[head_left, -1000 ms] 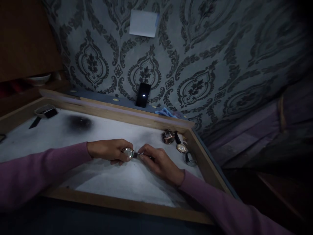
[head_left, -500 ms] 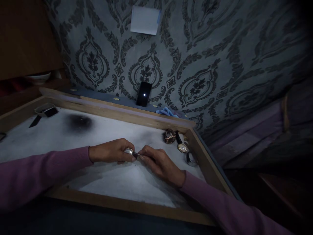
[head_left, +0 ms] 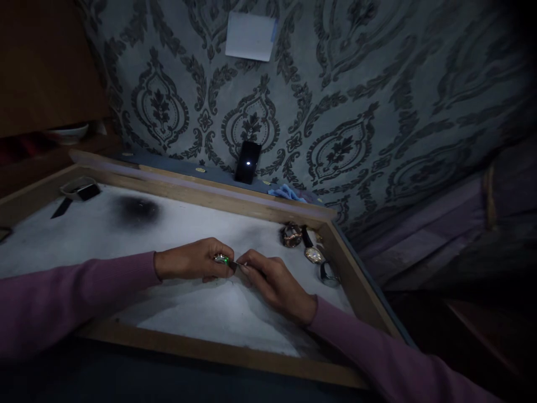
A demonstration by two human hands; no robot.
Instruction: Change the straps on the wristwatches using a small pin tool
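Observation:
Over the white bottom of a shallow wooden tray, my left hand (head_left: 197,260) is closed around a round silvery watch (head_left: 221,258), its thumb and fingers covering much of it. A small green glint shows on the watch's right edge. My right hand (head_left: 274,280) is closed in a pinch on a slim metal tool (head_left: 238,263). The tool's thin end meets the watch side by my left fingertips. Its exact kind is too small to tell, and my right fingers hide the rest of it.
The wooden tray (head_left: 210,344) surrounds the work. On its right lie a brown-gold watch (head_left: 291,234), a gold-faced watch (head_left: 313,254) and a dark-strapped watch (head_left: 328,274). A black-strapped watch (head_left: 86,191) lies far left. Behind stand a phone (head_left: 248,162) and a blue cloth (head_left: 287,193).
The watch has tilted slightly in my left hand, showing less of its face, and a green glint now appears on it. My right hand has barely moved.

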